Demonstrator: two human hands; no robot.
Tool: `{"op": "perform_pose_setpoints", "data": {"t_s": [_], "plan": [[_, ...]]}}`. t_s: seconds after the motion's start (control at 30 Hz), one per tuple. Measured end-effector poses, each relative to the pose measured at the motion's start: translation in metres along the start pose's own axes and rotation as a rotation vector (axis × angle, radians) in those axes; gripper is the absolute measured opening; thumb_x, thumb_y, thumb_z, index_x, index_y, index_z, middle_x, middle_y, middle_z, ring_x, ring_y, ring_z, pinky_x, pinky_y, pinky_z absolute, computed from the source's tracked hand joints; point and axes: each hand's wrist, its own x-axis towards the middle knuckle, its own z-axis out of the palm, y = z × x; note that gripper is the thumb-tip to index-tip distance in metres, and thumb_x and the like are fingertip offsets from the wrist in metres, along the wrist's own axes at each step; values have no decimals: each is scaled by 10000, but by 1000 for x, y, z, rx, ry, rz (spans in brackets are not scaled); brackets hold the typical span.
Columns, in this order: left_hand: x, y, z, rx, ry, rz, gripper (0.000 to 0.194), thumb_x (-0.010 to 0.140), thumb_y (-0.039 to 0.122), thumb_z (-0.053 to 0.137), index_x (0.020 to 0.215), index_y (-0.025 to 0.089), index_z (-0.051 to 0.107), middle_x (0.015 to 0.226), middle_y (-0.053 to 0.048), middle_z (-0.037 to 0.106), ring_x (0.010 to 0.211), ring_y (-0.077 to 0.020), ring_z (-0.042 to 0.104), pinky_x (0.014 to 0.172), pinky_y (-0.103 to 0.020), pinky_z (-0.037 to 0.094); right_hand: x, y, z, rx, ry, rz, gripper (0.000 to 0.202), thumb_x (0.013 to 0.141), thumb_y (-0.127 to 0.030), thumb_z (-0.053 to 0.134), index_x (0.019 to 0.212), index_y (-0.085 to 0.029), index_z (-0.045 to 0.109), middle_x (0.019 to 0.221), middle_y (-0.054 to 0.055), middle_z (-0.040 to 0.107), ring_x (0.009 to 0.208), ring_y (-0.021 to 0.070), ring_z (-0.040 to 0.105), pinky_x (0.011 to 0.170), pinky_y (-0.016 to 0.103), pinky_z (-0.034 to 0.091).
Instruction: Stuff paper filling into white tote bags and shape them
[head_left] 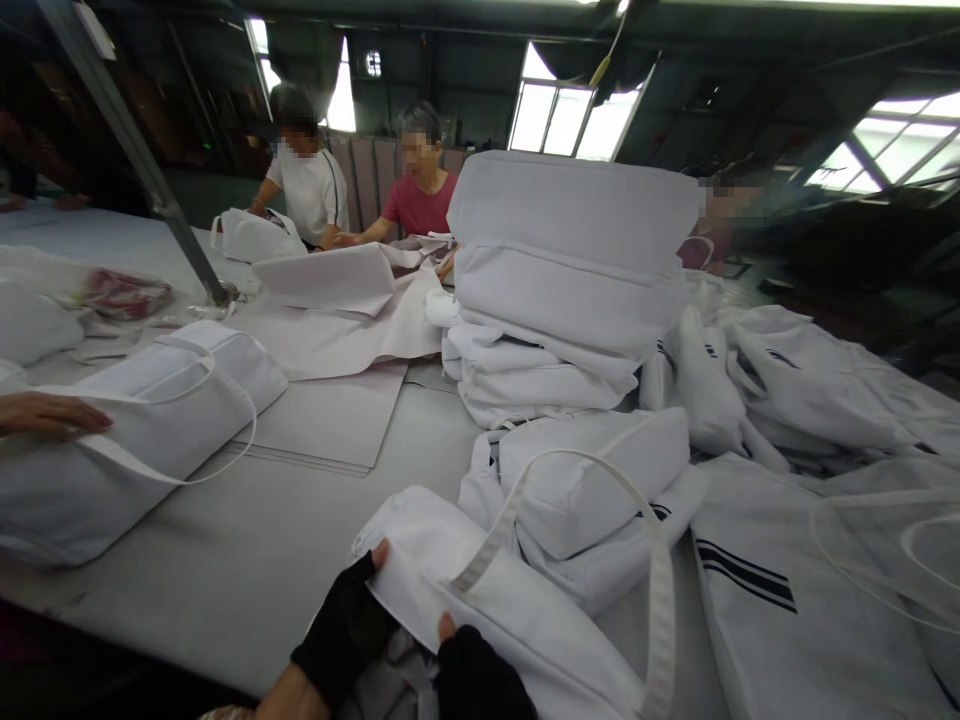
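Observation:
A white fabric bag (517, 610) with a long white strap lies at the near edge of the grey table (247, 560). My left hand (346, 632), in a black fingerless glove, grips the bag's open rim at its left corner. My right hand (476, 675), gloved the same way, pinches the rim just to the right, with the thumb on top. Between the two hands the bag's mouth is held apart. Both wrists run off the bottom of the view.
A tall stack of folded white bags (570, 290) stands mid-table, with loose bags (787, 390) heaped to the right. A co-worker's hand (49, 415) rests on a stuffed bag (142, 430) at left. Flat sheets (330, 420) lie behind. Two people work at the far side.

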Motion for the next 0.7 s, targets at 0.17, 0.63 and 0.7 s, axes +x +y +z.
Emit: {"op": "perform_pose_setpoints", "data": {"t_s": [0.17,0.63,0.7], "plan": [[-16,5,5,-276,-125,-170,420,830,440,533,1190,242,620,1021,-28,706,1201,-231,536,950,-327,479,2,4,-5,44,-153,-75,220,761,-138,666,966,-216,657,718,2,641,520,150,528,508,325,365],[-10,-6,8,-274,-368,-9,468,746,540,678,1027,166,686,1110,-87,685,1223,-298,522,1089,-385,423,11,14,-4,45,-134,-45,317,818,-107,525,1090,-244,614,790,0,664,516,151,534,505,311,385],[-5,-7,8,-161,-341,59,615,725,678,613,1074,176,674,1115,-97,682,1185,-316,550,1038,-428,473,17,13,-8,-13,-135,-12,177,805,-181,593,969,-238,629,710,-3,636,499,154,535,462,297,381]]}}
